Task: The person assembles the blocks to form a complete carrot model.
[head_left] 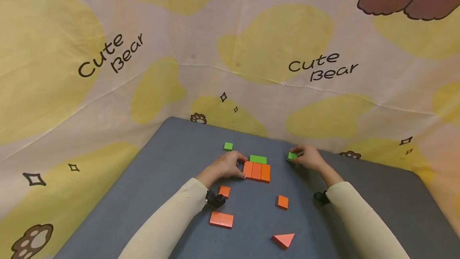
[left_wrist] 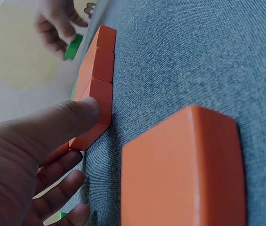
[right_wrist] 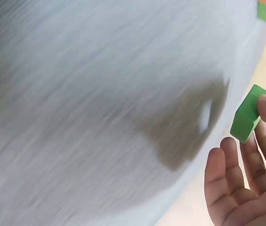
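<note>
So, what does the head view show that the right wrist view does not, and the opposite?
Only the head view shows the left hand touching the row of orange blocks, and the pink triangular block. Only the right wrist view shows the palm side of the right hand, turned away from the head camera. Both show the grey table and that hand pinching a green block.

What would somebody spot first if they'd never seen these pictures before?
Probably the three orange blocks side by side near the middle of the gray table, with the left hand touching the end one. Next, maybe the small green block pinched in the right hand, off to their right. Behind it all, the big cloth says "Cute Bear" twice.
</note>
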### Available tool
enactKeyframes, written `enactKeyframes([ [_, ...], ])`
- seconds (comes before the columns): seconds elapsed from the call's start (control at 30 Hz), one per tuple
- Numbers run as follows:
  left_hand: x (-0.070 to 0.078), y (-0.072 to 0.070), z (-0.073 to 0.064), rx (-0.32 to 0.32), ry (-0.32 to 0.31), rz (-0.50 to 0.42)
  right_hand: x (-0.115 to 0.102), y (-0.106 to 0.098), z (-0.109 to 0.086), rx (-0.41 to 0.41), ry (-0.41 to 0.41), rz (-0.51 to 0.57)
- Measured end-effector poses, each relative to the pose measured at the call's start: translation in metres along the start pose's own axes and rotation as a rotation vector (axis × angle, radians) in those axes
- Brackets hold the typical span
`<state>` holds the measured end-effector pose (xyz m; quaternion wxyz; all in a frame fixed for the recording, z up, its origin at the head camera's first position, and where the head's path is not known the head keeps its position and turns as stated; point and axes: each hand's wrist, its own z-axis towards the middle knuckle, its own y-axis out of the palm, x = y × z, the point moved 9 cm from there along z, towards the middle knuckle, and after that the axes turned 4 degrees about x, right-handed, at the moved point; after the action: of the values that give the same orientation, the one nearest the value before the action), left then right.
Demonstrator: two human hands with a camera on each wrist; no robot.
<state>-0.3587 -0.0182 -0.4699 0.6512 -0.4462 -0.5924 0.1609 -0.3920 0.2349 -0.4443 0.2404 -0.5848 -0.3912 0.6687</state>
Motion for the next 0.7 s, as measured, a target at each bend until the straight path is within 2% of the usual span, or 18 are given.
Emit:
enactKeyframes([
  [0.27, -0.001, 0.000, -0.001, -0.006, -0.013, -0.007, -0.032, 0.024, 0.018, -0.019, -0.046, 0.011],
  [0.37, -0.002, 0.001, -0.002, -0.011, -0.011, -0.013, -0.041, 0.032, 0.022, -0.027, -0.090, 0.009],
  [0.5, -0.002, 0.000, -0.002, -0.010, -0.008, -0.017, -0.050, 0.039, 0.026, -0.041, -0.123, 0.008],
  [0.7, -0.002, 0.000, -0.002, -0.006, 0.000, -0.015, -0.052, 0.047, 0.029, -0.058, -0.107, -0.013],
])
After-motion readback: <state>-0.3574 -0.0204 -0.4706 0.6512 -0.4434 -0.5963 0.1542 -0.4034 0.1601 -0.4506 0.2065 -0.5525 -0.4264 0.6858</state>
